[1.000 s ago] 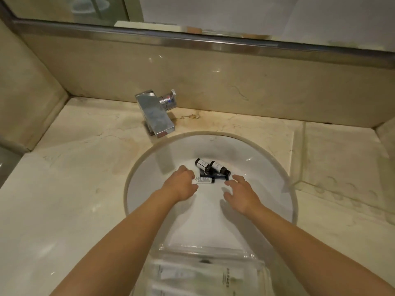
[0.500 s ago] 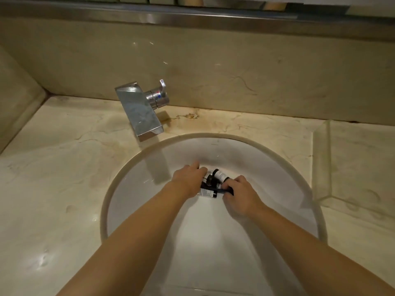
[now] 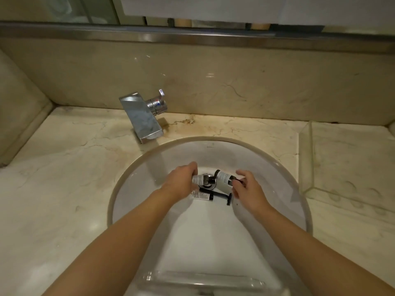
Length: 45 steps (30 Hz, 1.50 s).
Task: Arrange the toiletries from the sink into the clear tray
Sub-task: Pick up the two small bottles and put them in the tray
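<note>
Both hands were down in the sink (image 3: 277, 189) around the drain. The left hand (image 3: 181, 182) had its fingers curled around a small white-labelled bottle (image 3: 198, 179), and the right hand (image 3: 248, 189) pinched the dark cap end of a second bottle (image 3: 223, 178). Just below the left hand lay a third labelled tube (image 3: 202, 195) and a black razor (image 3: 222, 196). The clear tray (image 3: 203, 280) sat nearer the body. The bottles looked light, rigid and possibly slick; gripping around the body seemed safest.
</note>
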Available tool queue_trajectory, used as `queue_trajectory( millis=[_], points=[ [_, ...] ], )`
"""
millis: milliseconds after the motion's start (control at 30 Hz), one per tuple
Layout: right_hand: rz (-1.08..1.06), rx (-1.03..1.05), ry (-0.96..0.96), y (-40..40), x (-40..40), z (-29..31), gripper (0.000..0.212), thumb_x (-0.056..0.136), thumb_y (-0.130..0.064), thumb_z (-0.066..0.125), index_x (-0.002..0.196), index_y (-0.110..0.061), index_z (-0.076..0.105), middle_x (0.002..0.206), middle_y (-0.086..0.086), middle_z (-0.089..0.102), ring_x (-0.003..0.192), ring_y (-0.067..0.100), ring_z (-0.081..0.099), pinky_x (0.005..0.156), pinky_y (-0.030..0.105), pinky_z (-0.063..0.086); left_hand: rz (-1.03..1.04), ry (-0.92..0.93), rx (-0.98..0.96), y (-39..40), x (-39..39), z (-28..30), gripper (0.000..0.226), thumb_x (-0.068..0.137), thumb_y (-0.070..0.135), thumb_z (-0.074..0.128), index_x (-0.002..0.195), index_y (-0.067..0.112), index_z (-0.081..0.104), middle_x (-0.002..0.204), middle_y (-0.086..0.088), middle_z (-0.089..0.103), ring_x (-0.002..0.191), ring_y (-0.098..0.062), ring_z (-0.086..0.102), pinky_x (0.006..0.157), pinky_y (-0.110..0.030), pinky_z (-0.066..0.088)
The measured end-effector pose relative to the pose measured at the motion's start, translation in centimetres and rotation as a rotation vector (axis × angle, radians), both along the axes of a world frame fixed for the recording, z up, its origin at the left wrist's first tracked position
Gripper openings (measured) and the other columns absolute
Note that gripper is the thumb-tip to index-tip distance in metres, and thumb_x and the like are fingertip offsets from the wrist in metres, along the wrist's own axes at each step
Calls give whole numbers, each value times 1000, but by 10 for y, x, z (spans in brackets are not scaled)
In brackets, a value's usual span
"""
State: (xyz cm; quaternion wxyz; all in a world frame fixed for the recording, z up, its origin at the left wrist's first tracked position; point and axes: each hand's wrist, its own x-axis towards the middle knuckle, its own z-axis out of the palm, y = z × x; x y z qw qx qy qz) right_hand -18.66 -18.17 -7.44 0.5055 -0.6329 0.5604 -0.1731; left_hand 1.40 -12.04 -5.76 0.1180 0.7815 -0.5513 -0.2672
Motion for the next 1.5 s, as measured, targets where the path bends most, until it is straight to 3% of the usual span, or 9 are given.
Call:
queue_trajectory(
  millis=[233, 367, 467, 633, 900, 1100, 1300, 1433, 1500],
  points=[
    [-166, 277, -398, 31, 2, 64, 31, 99, -2, 38, 99, -22, 63, 94, 10, 59, 72, 29, 71, 86, 45, 55, 102, 293, -42, 37, -6, 59, 35, 72, 5, 71, 84, 19, 41, 77, -3, 56, 68, -21, 51, 56, -32, 40],
    [-218, 415, -574, 58, 3, 97, 29, 100, 0, 36, 103, -15, 60, 106, 14, 61, 72, 28, 71, 62, 25, 58, 106, 378, -50, 65, -16, 83, 36, 76, 2, 65, 83, 22, 35, 75, -2, 57, 65, -17, 57, 55, -26, 44],
    [-245, 477, -683, 81, 2, 116, 27, 100, 3, 36, 100, -10, 59, 106, 16, 60, 83, 30, 68, 66, 25, 61, 91, 428, -37, 89, -25, 98, 31, 82, 2, 60, 94, 18, 37, 85, -5, 57, 64, -17, 62, 57, -24, 47],
    [-222, 499, -743, 122, -4, 137, 28, 99, 5, 36, 96, -8, 60, 102, 13, 61, 86, 28, 67, 76, 28, 61, 42, 415, 29, 127, -42, 120, 28, 85, 8, 59, 113, 12, 55, 84, 2, 55, 75, -19, 57, 65, -26, 44],
    [-238, 512, -701, 169, -26, 156, 27, 98, 6, 34, 94, -5, 57, 105, 17, 60, 86, 30, 65, 70, 25, 61, 202, 868, 113, 199, -58, 144, 7, 92, 17, 58, 95, 13, 61, 67, -2, 55, 59, -14, 49, 60, -24, 40],
    [-214, 542, -653, 195, -50, 157, 24, 99, 5, 34, 93, -2, 57, 97, 19, 57, 82, 33, 63, 66, 27, 61, 175, 727, 26, 236, -54, 145, 26, 81, 1, 67, 100, 18, 61, 89, -1, 62, 73, -13, 58, 70, -28, 51],
    [-74, 540, -522, 218, -62, 151, 24, 97, 7, 38, 88, -1, 59, 102, 23, 61, 73, 28, 68, 60, 23, 59, 46, 475, 15, 263, -54, 140, 25, 78, 10, 72, 94, 21, 56, 97, 1, 67, 78, -10, 60, 68, -20, 47],
    [95, 377, -297, 237, -67, 142, 8, 89, 2, 59, 85, -4, 58, 107, 26, 64, 78, 26, 68, 74, 33, 59, -55, 328, 59, 277, -56, 130, 27, 79, 19, 73, 98, 21, 54, 94, 6, 64, 82, -12, 60, 72, -26, 48],
    [206, 244, -159, 245, -71, 139, 16, 81, 0, 68, 79, -11, 56, 103, 25, 64, 77, 23, 65, 77, 37, 57, -120, 249, 54, 282, -58, 125, 26, 80, 20, 71, 97, 22, 52, 94, 5, 60, 84, -14, 57, 74, -27, 46]
  ],
)
